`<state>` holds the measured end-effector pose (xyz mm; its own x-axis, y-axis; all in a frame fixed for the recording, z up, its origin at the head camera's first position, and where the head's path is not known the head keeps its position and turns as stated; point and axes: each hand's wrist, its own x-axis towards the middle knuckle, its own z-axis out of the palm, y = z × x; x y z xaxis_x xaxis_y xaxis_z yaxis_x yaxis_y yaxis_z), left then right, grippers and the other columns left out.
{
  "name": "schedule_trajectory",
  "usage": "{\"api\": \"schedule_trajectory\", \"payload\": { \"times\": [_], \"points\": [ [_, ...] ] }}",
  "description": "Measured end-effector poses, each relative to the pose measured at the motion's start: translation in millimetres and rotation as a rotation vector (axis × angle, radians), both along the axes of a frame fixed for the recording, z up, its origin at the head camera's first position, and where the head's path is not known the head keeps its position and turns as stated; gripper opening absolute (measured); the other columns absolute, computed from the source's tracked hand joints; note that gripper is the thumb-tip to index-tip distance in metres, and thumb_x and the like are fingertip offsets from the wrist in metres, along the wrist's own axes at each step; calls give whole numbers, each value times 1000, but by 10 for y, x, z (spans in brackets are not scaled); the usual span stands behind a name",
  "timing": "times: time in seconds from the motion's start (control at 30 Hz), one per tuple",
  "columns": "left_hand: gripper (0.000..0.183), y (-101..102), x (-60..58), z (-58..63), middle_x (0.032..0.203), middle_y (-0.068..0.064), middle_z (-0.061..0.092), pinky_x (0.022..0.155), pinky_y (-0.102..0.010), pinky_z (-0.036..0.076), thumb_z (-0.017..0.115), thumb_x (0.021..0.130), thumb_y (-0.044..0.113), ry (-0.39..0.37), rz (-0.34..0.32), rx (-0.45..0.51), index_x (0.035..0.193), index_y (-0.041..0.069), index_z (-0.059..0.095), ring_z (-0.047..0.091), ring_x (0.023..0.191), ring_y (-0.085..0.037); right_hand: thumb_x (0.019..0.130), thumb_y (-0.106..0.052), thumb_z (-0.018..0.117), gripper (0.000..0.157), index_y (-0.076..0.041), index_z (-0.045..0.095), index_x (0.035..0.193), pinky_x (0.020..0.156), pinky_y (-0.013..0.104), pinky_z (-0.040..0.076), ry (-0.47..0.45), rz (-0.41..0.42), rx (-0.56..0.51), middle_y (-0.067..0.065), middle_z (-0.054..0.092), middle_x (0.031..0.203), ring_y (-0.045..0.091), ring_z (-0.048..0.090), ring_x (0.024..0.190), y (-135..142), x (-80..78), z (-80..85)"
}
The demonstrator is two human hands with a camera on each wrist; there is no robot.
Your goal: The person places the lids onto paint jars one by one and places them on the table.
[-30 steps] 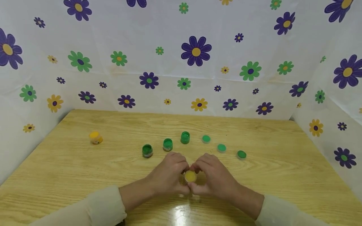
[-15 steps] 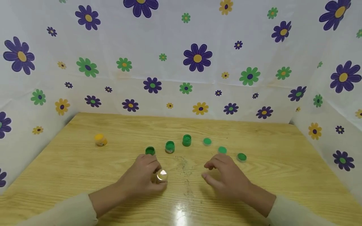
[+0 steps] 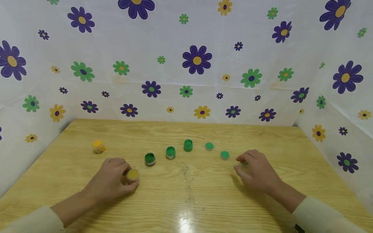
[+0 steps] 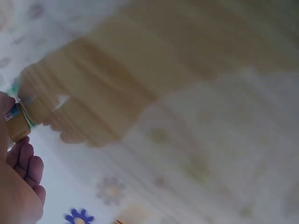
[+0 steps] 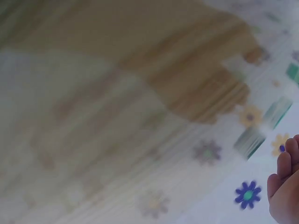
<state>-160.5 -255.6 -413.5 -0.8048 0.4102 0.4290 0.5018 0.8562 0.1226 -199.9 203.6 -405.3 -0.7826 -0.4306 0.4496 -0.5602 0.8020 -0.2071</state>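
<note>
Over my feed, the pale yellow wood-grain table (image 3: 163, 204) looks smooth, glossiest at six o'clock. At twelve I see matt, creased white flowered cloth (image 3: 221, 26). The round mustard-yellow pot (image 3: 133, 175) at nine looks like smooth plastic; the cream long sleeves (image 3: 35, 220) at eight and four are matt cloth.

White cloth (image 3: 145, 42) printed with purple, green and yellow daisies fills the upper frame; below, a yellow-tan table (image 3: 163, 197) with wavy wood grain; near centre, green jars (image 3: 170, 153), the leftmost darkest; right of centre, green lids (image 3: 224, 155); left, a bright orange-yellow jar (image 3: 98, 147); lower left, a mustard-topped jar (image 3: 133, 175); lower corners, cream sleeves (image 3: 32, 221).
</note>
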Motion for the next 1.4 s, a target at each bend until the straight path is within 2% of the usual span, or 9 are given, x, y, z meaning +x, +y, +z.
{"api": "schedule_trajectory", "payload": {
  "times": [0.2, 0.4, 0.57, 0.7, 0.8, 0.9, 1.0, 1.07, 1.4],
  "points": [
    [26, -306, -83, -3, 74, 11, 55, 79, -44, 41, 83, 73, 31, -65, 98, 22, 79, 16, 64, 47, 71, -8, 88, -21, 71, 22, -2, 70, 99, 87, 51, 48, -120, -121, 39, 8, 67, 93, 30, 60, 96, 165, -77, 48],
    [29, -493, -232, 30, 75, 3, 57, 78, -53, 41, 79, 77, 33, -109, 195, -8, 81, 8, 65, 51, 73, -16, 89, -28, 72, 40, 4, 66, 111, 86, 52, 48, -193, -155, 63, 15, 65, 104, 32, 59, 98, 269, -131, 30],
    [35, -617, -315, 32, 81, -7, 62, 76, -56, 42, 77, 76, 33, -35, 223, -45, 86, 1, 66, 58, 79, -29, 90, -31, 72, 44, 5, 64, 115, 85, 52, 49, -260, -169, 28, 16, 63, 107, 32, 59, 98, 301, -153, 13],
    [45, -639, -354, 39, 90, -16, 64, 76, -58, 43, 78, 71, 31, 100, 198, -37, 97, -4, 68, 60, 90, -38, 89, -31, 72, 46, 6, 64, 116, 86, 52, 49, -323, -190, -4, 16, 64, 107, 32, 59, 99, 305, -160, 20],
    [50, -563, -360, 38, 94, -17, 64, 81, -58, 44, 79, 68, 31, 183, 98, -13, 101, -4, 68, 59, 93, -37, 88, -30, 73, 46, 5, 63, 116, 86, 52, 50, -345, -198, -3, 16, 64, 106, 31, 59, 99, 303, -169, 22],
    [52, -418, -357, 30, 97, -14, 63, 87, -56, 43, 79, 67, 32, 211, -23, -14, 103, -3, 68, 59, 94, -34, 86, -30, 74, 47, 5, 63, 117, 86, 51, 50, -348, -198, 3, 15, 64, 105, 30, 59, 98, 295, -176, 19],
    [52, -257, -355, 23, 100, -12, 63, 91, -54, 43, 79, 68, 34, 178, -97, -34, 103, -2, 68, 58, 96, -32, 85, -29, 75, 48, 5, 64, 117, 86, 51, 49, -355, -198, -1, 15, 64, 105, 30, 59, 97, 280, -181, 9],
    [52, -170, -362, 15, 102, -10, 63, 93, -54, 42, 79, 70, 37, 130, -107, -40, 105, 0, 68, 58, 98, -30, 85, -29, 75, 48, 5, 64, 117, 88, 53, 48, -361, -196, -7, 15, 65, 105, 30, 59, 98, 265, -183, 4],
    [47, 71, -447, 3, 93, -3, 61, 90, -49, 43, 77, 78, 44, -93, -32, -27, 103, 5, 69, 56, 91, -23, 86, -28, 74, 46, 5, 65, 116, 90, 59, 41, -377, -237, 7, 14, 65, 103, 35, 57, 104, 185, -171, 15]
  ]
}}
